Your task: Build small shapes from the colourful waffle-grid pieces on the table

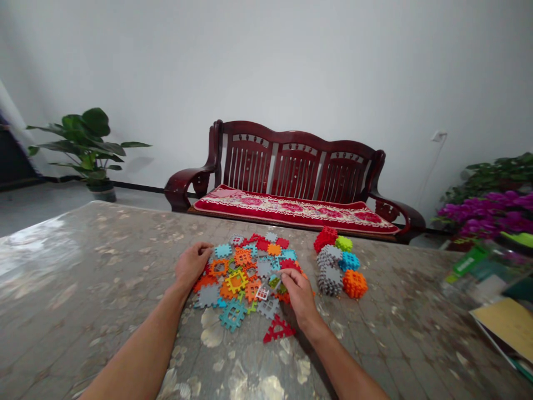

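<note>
A loose pile of flat, notched interlocking plastic tiles lies on the table before me, among them a yellow tile [236, 281], a teal tile [233, 315] and a red triangular tile [278, 329]. At the pile's left edge rests my left hand [192, 265], its fingers loosely curved and nothing visible in them. My right hand [298, 291] is over the pile's right side, with thumb and forefinger pinched on a small grey tile [278, 273], partly hidden by the fingers. A white window-shaped piece [262, 292] lies just left of that hand.
Right of the pile stand sorted stacks of tiles: red [325, 239], grey [330, 279], blue [348, 260], green [343, 243] and orange [355, 284]. Papers [506, 328] and purple flowers [491, 216] are farther right. A wooden bench [295, 150] stands behind the table [125, 266].
</note>
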